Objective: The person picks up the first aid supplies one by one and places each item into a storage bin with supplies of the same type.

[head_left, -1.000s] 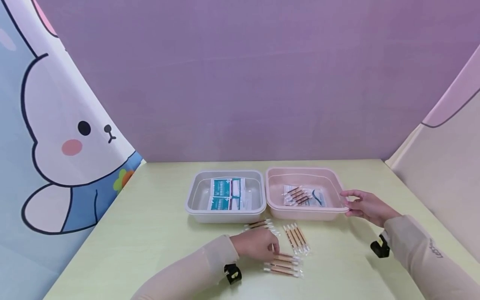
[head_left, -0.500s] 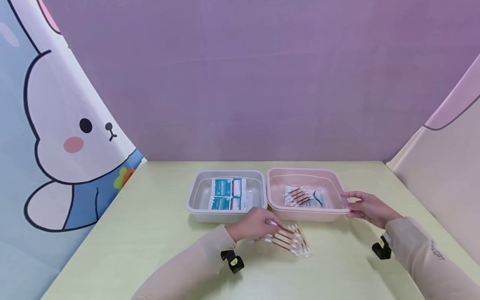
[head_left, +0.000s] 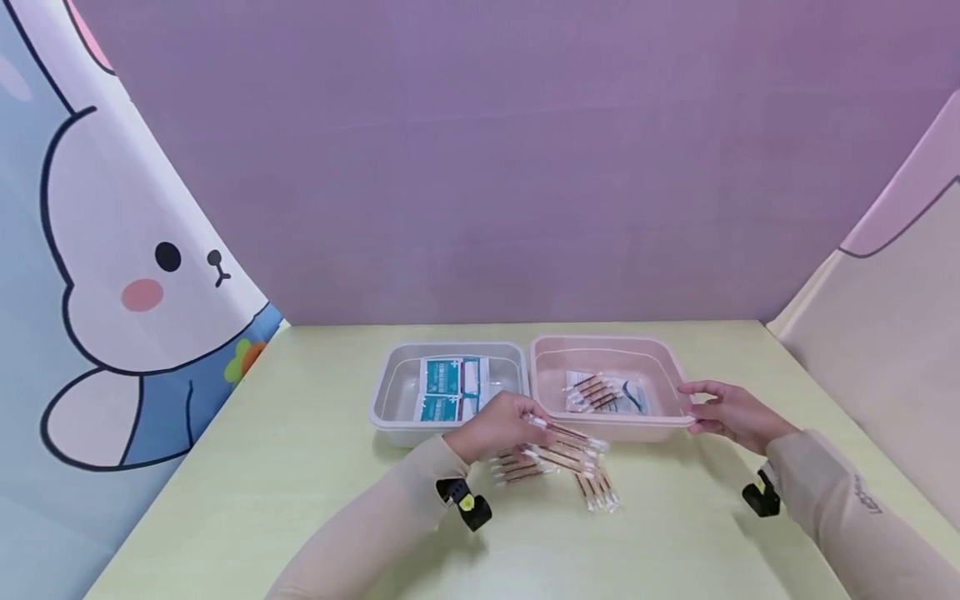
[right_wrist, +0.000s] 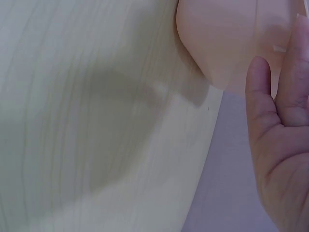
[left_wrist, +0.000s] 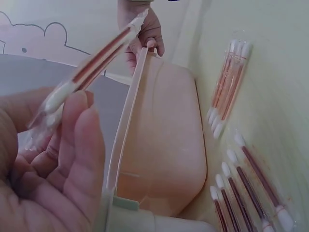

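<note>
My left hand (head_left: 501, 427) pinches one end of a clear packet of cotton swabs (head_left: 566, 448), raised above the table in front of the bins. In the left wrist view, thumb and fingers grip the packet (left_wrist: 99, 60) by its white tips. My right hand (head_left: 738, 417) holds the right rim of the pink bin (head_left: 600, 429). Inside that bin lie a swab packet (head_left: 594, 392) and a white-and-blue packet (head_left: 636, 395). Two more swab packets lie on the table, one partly under my left hand (head_left: 517, 468) and another swab packet (head_left: 597, 490) to its right.
A grey bin (head_left: 390, 392) stands directly left of the pink one, with teal-and-white packets (head_left: 444, 387) in it. The pale yellow table (head_left: 315, 467) meets a purple backdrop (head_left: 480, 167) behind. A printed rabbit curtain (head_left: 135, 250) hangs at the left.
My left hand has picked the front swab packet off the table and carried it up and away from me toward the bins. My right hand stays on the pink bin's rim.
</note>
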Demonstrator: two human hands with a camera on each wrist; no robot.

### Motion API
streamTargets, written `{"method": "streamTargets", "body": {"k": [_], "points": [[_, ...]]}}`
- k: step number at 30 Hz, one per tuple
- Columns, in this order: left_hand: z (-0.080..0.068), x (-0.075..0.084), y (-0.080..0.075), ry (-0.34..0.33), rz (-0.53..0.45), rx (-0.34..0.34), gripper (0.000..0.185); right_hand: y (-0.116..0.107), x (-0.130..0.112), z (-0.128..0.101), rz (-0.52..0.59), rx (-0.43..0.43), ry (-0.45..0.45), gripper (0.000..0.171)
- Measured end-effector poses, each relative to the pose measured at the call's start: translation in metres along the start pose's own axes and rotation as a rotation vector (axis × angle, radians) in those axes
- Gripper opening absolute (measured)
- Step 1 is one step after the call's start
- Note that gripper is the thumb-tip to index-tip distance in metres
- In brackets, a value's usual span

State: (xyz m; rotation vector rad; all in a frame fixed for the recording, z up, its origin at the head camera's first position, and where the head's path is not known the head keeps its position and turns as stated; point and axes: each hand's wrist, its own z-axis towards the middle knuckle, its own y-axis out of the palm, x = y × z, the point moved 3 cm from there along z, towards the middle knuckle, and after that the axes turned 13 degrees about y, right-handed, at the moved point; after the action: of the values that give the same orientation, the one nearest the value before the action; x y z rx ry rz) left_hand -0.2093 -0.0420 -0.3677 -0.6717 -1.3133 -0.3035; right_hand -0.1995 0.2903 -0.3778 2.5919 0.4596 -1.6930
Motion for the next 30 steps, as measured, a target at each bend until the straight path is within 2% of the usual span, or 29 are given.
{"method": "streamTargets", "body": {"k": [5,9,18,23,30], "points": [[0.004,0.0,0.001,-0.036,-0.041,0.012,0.009,0.0,0.002,-0.002,0.024,-0.006,-0.003,0.031],[0.007,0.0,-0.001,-0.055,-0.062,0.014,0.012,0.001,0.001,-0.003,0.019,-0.003,0.0,0.031],[0.021,-0.003,-0.014,-0.094,-0.113,0.123,0.012,0.003,-0.006,-0.003,-0.054,0.024,0.024,0.042],[0.028,-0.007,-0.015,-0.122,-0.135,0.158,0.013,0.004,-0.006,-0.004,-0.071,0.035,0.031,0.049],[0.034,-0.006,-0.016,-0.152,-0.183,0.187,0.02,0.003,-0.003,-0.004,-0.08,0.041,0.036,0.047]]}}
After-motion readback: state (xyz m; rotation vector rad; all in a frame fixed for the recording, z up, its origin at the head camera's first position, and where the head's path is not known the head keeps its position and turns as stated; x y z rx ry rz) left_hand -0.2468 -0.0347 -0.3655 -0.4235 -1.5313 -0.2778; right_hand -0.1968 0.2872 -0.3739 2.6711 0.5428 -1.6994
